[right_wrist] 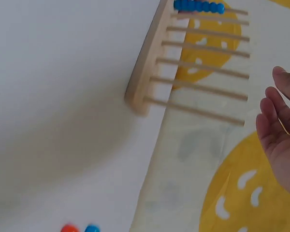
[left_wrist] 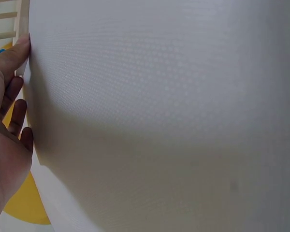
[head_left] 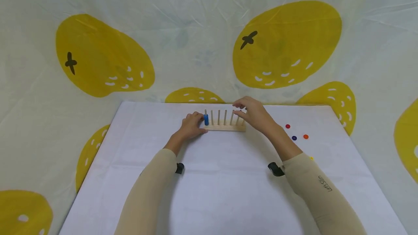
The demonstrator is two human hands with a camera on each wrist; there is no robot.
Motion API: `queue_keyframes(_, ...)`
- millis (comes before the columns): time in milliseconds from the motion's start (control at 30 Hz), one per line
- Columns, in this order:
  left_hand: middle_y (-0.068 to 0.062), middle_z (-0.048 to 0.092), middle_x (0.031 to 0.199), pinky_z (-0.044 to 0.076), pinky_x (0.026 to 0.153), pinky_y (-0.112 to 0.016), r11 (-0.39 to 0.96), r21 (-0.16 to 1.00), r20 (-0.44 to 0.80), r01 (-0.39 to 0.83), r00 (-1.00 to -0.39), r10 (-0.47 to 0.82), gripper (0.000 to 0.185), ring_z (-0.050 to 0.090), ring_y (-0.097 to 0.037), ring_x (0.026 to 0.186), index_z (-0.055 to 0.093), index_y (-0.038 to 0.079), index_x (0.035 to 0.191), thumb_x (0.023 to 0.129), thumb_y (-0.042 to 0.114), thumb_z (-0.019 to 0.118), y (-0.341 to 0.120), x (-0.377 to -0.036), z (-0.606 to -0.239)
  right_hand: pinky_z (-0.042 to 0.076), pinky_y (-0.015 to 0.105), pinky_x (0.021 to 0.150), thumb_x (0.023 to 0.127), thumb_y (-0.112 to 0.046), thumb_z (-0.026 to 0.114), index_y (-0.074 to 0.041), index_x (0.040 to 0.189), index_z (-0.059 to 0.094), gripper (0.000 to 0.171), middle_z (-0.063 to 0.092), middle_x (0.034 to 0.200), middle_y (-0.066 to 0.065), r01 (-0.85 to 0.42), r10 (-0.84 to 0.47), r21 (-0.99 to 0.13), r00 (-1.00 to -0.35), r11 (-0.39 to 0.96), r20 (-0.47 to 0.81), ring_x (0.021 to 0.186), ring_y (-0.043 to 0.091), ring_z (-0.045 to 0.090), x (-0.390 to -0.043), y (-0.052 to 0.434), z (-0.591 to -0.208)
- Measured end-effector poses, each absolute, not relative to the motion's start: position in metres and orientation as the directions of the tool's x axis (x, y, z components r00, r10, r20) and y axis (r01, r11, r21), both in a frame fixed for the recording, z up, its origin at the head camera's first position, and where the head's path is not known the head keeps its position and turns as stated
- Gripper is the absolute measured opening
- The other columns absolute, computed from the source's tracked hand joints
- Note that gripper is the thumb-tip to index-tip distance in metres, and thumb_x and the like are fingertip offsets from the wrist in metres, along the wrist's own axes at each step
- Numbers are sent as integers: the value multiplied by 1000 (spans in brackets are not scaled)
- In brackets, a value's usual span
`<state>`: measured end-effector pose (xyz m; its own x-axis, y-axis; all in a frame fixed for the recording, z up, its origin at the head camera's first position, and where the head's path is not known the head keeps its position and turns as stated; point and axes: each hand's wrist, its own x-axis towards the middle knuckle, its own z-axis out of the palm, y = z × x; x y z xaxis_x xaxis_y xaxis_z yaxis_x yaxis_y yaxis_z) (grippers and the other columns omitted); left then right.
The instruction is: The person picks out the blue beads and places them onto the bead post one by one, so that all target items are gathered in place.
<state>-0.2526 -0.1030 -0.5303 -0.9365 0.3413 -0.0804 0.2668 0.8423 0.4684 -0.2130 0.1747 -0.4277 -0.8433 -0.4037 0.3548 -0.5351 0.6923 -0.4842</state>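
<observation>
The wooden peg rack (head_left: 225, 126) is stood near the far edge of the desk (head_left: 222, 184), directly between the two grips. A stack of blue beads (head_left: 206, 119) is carried on its leftmost peg, just beside the left hand (head_left: 191, 128), whose straight fingers are pressed against the rack's end. The right hand (head_left: 253, 113) is held over the rightmost pegs, fingers loosely spread, nothing seen pinched in them. Loose beads, red (head_left: 287, 126), purple (head_left: 294, 138) and orange (head_left: 305, 136), are scattered on the desk to the outer side of that hand. For threading to go cleanly, the rack should be kept braced and each bead lowered straight down its peg, never tilted. A lemon-print cloth (head_left: 287, 42) is hung behind.
</observation>
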Motion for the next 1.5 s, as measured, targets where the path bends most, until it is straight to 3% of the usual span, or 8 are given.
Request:
queue_keyframes(200, -3, 53, 133, 34, 102, -48, 845, 456, -66, 278, -937, 343, 61, 45, -26, 121, 54, 14, 131, 80, 37, 77, -104, -253, -528, 54, 42, 82, 83, -12, 75, -7, 111, 67, 30, 68, 105, 8, -509, -353, -491, -856, 708, 378, 94, 25, 65, -201, 221, -437)
queue_keyframes(633, -3, 52, 133, 34, 103, -47, 845, 465, -71, 265, -940, 335, 62, 44, -26, 122, 53, 14, 133, 80, 37, 77, -103, -252, -532, 53, 48, 84, 87, -19, 72, -8, 118, 65, 34, 68, 109, 11, -306, -230, -499, -950, 811, 210, 97, 28, 63, -182, 299, -478)
queue_keyframes(933, -2, 53, 133, 34, 104, -47, 842, 472, -72, 263, -940, 334, 62, 44, -25, 122, 54, 14, 132, 80, 38, 77, -103, -253, -534, 51, 50, 88, 88, -17, 70, -4, 123, 62, 38, 65, 114, 16, -181, -183, -514, -982, 839, 46, 99, 29, 59, -177, 324, -499)
queue_keyframes(1133, -2, 52, 134, 34, 104, -47, 839, 474, -68, 268, -939, 338, 62, 43, -25, 123, 54, 14, 133, 80, 38, 77, -104, -254, -536, 50, 49, 88, 90, -14, 66, -1, 121, 62, 34, 65, 109, 17, -124, -152, -515, -988, 848, -11, 97, 30, 60, -179, 331, -510)
queue_keyframes(1500, -1, 53, 132, 34, 102, -48, 828, 485, -57, 281, -935, 350, 62, 44, -25, 122, 54, 14, 132, 80, 39, 77, -105, -254, -537, 49, 51, 91, 90, -14, 67, -2, 119, 64, 31, 65, 111, 18, -125, -164, -454, -985, 882, -47, 99, 30, 58, -186, 335, -521)
